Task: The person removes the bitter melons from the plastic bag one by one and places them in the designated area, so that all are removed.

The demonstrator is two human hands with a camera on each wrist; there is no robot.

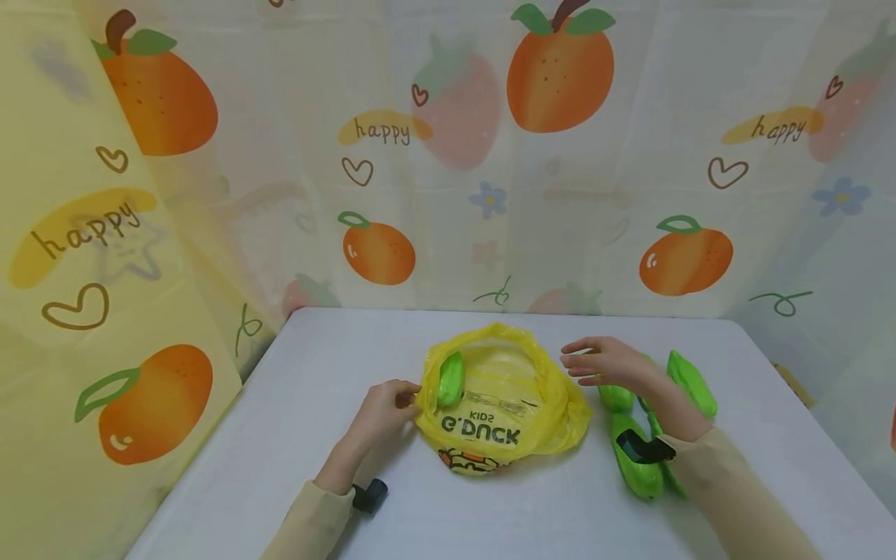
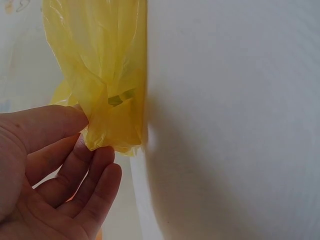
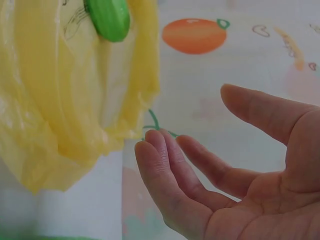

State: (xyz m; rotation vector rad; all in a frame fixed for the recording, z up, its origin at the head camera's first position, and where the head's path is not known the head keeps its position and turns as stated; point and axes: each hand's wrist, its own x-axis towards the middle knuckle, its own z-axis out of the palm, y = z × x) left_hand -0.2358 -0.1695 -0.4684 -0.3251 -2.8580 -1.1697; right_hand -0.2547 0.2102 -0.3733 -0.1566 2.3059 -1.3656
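A yellow plastic bag printed with "G.DUCK KIDS" lies with its mouth spread wide on the white table. Inside it, near the left wall, is a glossy green piece shaped like a small cucumber. My left hand pinches the bag's left rim between thumb and fingers, as the left wrist view shows on the gathered yellow plastic. To the right of the bag my right hand hovers with fingers loosely extended and nothing in them. In the right wrist view its fingertips point toward the bag.
Several more long, glossy green pieces lie on the table beneath and beside my right forearm, partly hidden by it. A fruit-patterned sheet hangs behind the table and along its left side.
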